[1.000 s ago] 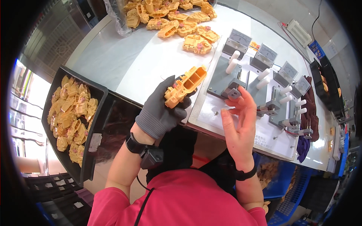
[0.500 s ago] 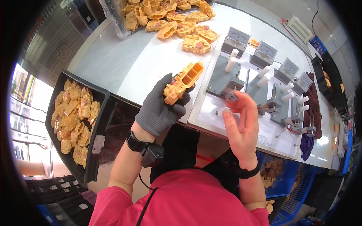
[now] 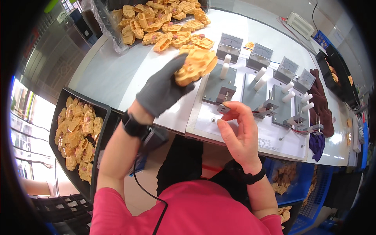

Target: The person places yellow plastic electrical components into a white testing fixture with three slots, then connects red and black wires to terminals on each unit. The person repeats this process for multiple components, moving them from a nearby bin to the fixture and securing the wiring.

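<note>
Your gloved left hand (image 3: 166, 88) clamps a yellow plastic part (image 3: 196, 66), while your bare right hand (image 3: 242, 135), its grip apart, touches a small grey block (image 3: 223, 109).

We hold a yellow-orange moulded part (image 3: 197, 67) in our gloved left hand (image 3: 164, 87); it is raised and tilted, its long side slanting up to the right, its uneven surface slightly blurred. Just to its right we have a grey fixture (image 3: 214, 87), a flat plate bearing two upright white pegs (image 3: 224, 71) and, at its near end, a small grey block (image 3: 226, 94). Our bare right hand (image 3: 242, 133) has its fingertips at the block's front, the thumb apart.
</note>
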### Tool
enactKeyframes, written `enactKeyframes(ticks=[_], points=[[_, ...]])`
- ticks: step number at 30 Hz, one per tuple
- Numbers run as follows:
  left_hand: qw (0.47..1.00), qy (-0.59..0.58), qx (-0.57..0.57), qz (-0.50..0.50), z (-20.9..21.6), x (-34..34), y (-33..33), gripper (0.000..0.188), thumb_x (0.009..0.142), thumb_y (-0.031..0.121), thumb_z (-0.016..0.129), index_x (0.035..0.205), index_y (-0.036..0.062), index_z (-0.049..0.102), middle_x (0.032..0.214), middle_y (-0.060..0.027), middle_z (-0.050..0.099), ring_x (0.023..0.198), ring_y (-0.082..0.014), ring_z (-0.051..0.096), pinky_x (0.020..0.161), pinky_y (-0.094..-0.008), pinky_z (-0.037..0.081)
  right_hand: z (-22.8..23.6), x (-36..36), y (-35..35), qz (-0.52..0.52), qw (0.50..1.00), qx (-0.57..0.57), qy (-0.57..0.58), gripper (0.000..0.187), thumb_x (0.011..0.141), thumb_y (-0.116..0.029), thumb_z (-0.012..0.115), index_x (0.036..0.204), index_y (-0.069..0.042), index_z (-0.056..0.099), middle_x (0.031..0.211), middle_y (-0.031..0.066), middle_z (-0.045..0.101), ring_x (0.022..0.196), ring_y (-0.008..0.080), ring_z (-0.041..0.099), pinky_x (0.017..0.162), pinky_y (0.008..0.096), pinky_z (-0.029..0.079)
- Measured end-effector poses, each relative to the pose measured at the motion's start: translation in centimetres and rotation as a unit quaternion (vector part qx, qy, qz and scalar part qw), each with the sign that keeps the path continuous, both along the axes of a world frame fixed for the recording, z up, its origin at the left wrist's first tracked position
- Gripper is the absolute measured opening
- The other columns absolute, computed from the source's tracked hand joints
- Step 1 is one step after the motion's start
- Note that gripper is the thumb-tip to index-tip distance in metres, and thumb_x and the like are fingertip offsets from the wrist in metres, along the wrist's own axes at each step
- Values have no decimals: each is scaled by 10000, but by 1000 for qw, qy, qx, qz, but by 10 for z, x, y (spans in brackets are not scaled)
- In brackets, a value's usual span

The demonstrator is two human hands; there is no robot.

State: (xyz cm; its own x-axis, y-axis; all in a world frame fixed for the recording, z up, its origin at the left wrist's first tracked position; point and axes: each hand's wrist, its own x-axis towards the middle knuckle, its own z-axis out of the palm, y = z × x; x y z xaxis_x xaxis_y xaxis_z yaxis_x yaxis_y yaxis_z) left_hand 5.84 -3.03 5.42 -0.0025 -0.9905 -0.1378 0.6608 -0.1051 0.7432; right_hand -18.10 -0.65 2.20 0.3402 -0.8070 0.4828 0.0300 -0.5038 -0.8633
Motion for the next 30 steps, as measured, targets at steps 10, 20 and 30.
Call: enactKeyframes(ticks=[10, 20, 30], points=[[780, -582, -231, 17, 41, -28, -29, 675, 993, 429, 579, 1458, -33, 417, 1299, -223, 581, 1167, -248, 606, 980, -334, 486, 8, -3, 0, 6, 1000, -12, 19, 395, 858, -76, 731, 1222, -19, 588, 1085, 95, 629, 858, 170, 626, 805, 298, 503], [610, -755, -177, -166, 78, -59, -38, 604, 1044, 418, 476, 1490, 15, 413, 1413, -241, 537, 1327, -307, 505, 1105, -357, 379, 6, -4, 0, 7, 1000, -21, 10, 412, 846, -92, 740, 1225, -21, 596, 1065, 108, 629, 849, 192, 617, 797, 309, 511], [811, -570, -124, -45, 41, -8, -34, 686, 1007, 498, 516, 1545, 104, 352, 1421, -174, 525, 1218, -262, 558, 1019, -335, 451, 0, 1, 3, -95, 994, -46, -28, 367, 875, -66, 700, 1208, -15, 553, 1121, 116, 575, 962, 227, 579, 840, 340, 486]])
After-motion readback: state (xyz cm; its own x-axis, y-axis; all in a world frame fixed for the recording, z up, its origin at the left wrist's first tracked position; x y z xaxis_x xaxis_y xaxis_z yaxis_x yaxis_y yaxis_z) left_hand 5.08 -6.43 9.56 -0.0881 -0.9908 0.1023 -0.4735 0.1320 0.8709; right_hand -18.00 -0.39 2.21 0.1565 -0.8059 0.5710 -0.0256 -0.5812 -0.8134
